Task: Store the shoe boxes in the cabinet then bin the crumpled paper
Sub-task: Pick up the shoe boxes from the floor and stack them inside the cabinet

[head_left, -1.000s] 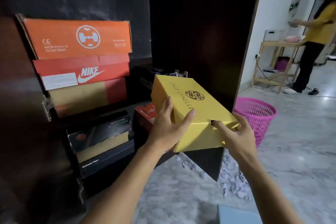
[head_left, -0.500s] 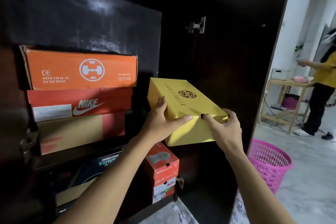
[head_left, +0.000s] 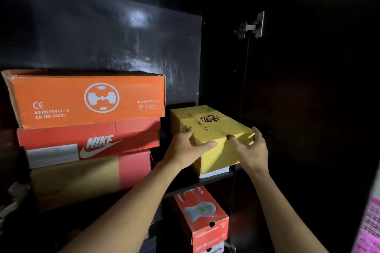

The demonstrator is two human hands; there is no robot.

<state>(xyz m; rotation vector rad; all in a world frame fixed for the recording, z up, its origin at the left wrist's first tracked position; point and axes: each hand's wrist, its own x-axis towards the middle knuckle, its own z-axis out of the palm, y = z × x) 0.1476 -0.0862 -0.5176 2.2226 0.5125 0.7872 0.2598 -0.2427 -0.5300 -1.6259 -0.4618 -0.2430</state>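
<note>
A: As the yellow shoe box [head_left: 213, 127] sits in the gap right of the orange box [head_left: 88, 98] and the Nike box [head_left: 90, 144], how should the person seat it?

B: Squarely, I'd judge. Push it straight back along the shelf [head_left: 213, 180], clear of the stack and the side wall of the cabinet [head_left: 123, 37]. A white strip [head_left: 214, 171] under its front edge might snag.

A: And the grip?

B: The left hand [head_left: 185, 146] clasps the near left corner, thumb on the lid, fingers across the end face. The right hand [head_left: 249, 150] curls round the near right corner. The box reaches away from both hands, deeper into the cabinet
</note>
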